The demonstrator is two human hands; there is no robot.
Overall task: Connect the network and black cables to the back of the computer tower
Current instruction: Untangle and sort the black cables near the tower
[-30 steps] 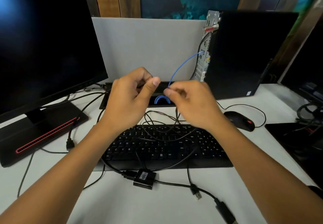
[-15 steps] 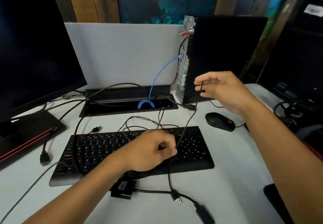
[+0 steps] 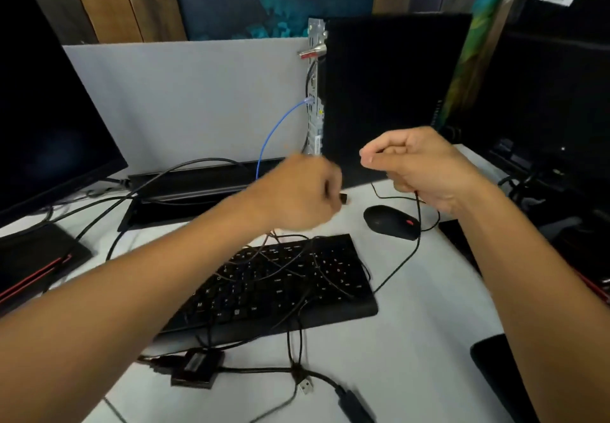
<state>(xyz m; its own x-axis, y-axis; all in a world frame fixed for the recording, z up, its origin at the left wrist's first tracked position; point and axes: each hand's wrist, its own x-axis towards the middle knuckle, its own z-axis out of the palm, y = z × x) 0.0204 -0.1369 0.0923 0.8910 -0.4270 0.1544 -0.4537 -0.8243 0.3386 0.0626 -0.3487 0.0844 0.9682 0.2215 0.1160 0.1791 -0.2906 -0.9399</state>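
While the loose leads are lying tangled across the keyboard (image 3: pixel 280 284), the person is working one black cable (image 3: pixel 416 224) free of that knot, and the step will go best if the plug end is being fed clear of the loops before anything is pushed toward the ports. Nearest the camera, a spare USB plug (image 3: pixel 306 385) and a small black adapter (image 3: pixel 196 367) are sitting on the white desk (image 3: pixel 412 356), untouched.

Beyond them, the left hand (image 3: pixel 297 196) is curling shut around a small dark connector (image 3: pixel 344 198), whose tip is poking out past the knuckles; motion blur is hiding exactly how the fingers are seating on it. Just to its right and slightly higher, the right hand (image 3: pixel 419 167) is closing in a loose fist, pinching the thin black cable, which is dropping past the mouse (image 3: pixel 391 223) and trailing round the keyboard's right edge. Keeping slack in that run, I judge, is what will stop the plug from being dragged back.

Farther off, the computer tower (image 3: pixel 389 92) is standing upright behind both hands, its metal rear panel (image 3: pixel 315 92) facing left. The blue network cable (image 3: pixel 274 135) is already seeming to sit in a port there, arcing down toward the desk's cable tray (image 3: pixel 185 185). The connector in the left hand is hovering below and just in front of that panel, not yet touching it.
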